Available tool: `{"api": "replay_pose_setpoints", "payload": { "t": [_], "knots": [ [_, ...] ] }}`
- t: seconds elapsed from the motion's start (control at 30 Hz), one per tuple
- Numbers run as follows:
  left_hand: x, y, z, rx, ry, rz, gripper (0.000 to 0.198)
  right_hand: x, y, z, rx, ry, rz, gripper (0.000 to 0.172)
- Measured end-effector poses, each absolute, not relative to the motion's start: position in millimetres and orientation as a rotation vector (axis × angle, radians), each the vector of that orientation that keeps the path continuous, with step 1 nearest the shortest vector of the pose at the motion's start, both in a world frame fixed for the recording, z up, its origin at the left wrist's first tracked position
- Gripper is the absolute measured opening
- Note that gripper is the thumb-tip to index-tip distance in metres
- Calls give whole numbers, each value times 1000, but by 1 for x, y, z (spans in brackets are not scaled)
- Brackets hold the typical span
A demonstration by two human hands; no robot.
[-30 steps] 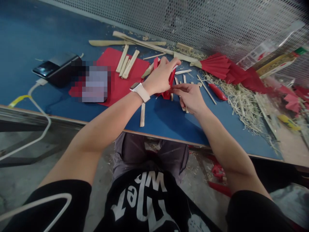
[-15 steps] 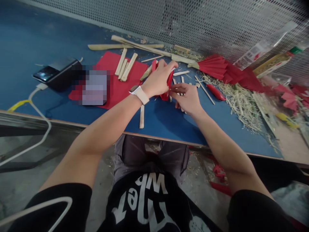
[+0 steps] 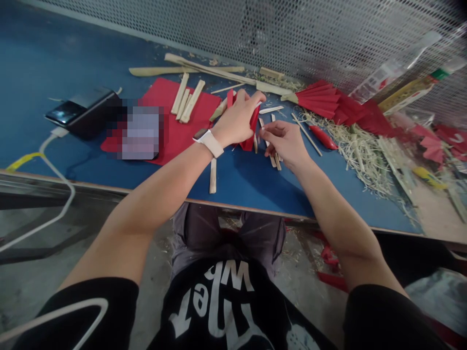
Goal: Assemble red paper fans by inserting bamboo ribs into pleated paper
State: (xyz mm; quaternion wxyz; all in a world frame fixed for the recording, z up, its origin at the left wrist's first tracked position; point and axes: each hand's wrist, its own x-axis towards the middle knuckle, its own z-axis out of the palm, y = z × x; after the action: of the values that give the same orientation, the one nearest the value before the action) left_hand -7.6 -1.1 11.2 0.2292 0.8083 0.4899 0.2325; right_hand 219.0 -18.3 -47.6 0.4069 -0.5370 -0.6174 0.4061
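Observation:
My left hand, with a white-strapped watch on the wrist, is closed over a piece of folded red paper. Most of that paper is hidden under the palm. Just to its right, my right hand has thumb and forefinger pinched together. Whatever lies between those fingertips is too small to make out. Beneath the right hand, several pale bamboo strips rest on the blue table. A single strip lies below my left wrist.
Bamboo sticks and a pixelated device lie on a red sheet. A phone with a cable is at left. To the right are a pleated red paper fan, a red-handled tool and shavings. Mesh stands behind.
My right hand has drawn slightly back from the red paper, still pinched, showing more of the strips below it. My left hand stays on the paper. The whole view has shifted a little.

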Motion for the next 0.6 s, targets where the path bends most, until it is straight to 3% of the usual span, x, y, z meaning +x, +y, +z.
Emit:
{"api": "replay_pose_setpoints", "payload": {
  "t": [0.13,0.43,0.6],
  "knots": [
    [-6,-1,14,2257,1379,598,89,217,-19,-46,-1322,-1546,997,65],
    [-5,-12,26,2209,1359,599,80,208,-13,-50,-1274,-1583,987,58],
    [-4,-12,28,2217,1401,559,88,208,-5,-57,-1346,-1618,955,50]
  ]
}}
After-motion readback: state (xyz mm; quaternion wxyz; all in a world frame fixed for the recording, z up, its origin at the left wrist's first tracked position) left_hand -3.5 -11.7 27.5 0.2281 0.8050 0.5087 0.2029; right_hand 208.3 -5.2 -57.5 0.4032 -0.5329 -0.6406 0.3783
